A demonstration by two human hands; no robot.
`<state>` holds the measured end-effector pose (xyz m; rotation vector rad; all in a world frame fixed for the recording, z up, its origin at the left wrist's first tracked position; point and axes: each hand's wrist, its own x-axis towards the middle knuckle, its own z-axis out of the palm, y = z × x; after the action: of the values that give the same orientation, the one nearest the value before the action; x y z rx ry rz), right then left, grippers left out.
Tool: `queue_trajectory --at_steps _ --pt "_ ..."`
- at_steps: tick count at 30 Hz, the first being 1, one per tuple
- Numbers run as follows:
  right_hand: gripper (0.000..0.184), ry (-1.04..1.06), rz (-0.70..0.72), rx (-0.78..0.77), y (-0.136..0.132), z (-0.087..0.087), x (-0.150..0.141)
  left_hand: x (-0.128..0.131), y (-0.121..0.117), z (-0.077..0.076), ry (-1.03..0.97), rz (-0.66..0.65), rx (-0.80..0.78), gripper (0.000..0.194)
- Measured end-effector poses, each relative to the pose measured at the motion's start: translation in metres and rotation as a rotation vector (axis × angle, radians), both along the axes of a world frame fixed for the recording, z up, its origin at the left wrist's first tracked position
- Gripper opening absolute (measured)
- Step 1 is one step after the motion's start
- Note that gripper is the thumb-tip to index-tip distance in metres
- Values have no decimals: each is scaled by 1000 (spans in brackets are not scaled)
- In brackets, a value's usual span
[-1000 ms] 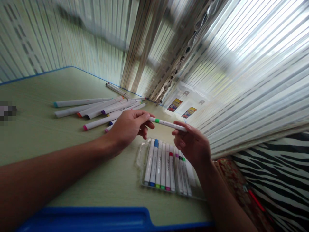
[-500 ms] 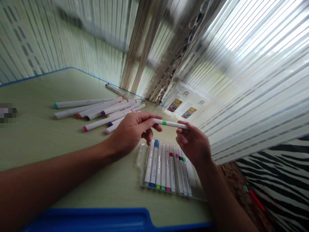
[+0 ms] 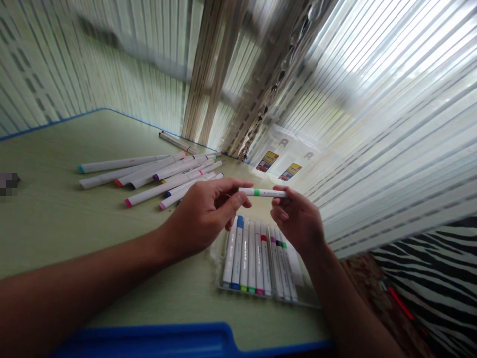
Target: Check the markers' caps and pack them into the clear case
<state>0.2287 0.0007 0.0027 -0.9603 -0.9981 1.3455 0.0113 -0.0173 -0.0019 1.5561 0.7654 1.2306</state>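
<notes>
A white marker with a green band (image 3: 263, 193) is held level between my two hands, above a clear plastic case (image 3: 261, 258). My left hand (image 3: 206, 214) pinches its left end with thumb and fingers. My right hand (image 3: 298, 219) pinches its right end. The case lies on the pale green table (image 3: 55, 219) and holds a row of several white markers with coloured bands. A loose pile of several white markers (image 3: 164, 174) with coloured tips lies on the table to the left of my hands.
A blue tray edge (image 3: 149, 340) runs along the table's near side. A clear packet with yellow labels (image 3: 283, 161) leans by the striped curtains at the back. Zebra-patterned fabric (image 3: 439, 278) is at the right.
My hands have drawn closer together along the green-banded marker, and less of it shows between them. The marker has turned more level.
</notes>
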Motion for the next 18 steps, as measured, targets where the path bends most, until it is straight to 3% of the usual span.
queue_trajectory --at_steps 18 --pt "14 -416 20 238 -7 -13 -1 -2 10 -6 99 69 -48 21"
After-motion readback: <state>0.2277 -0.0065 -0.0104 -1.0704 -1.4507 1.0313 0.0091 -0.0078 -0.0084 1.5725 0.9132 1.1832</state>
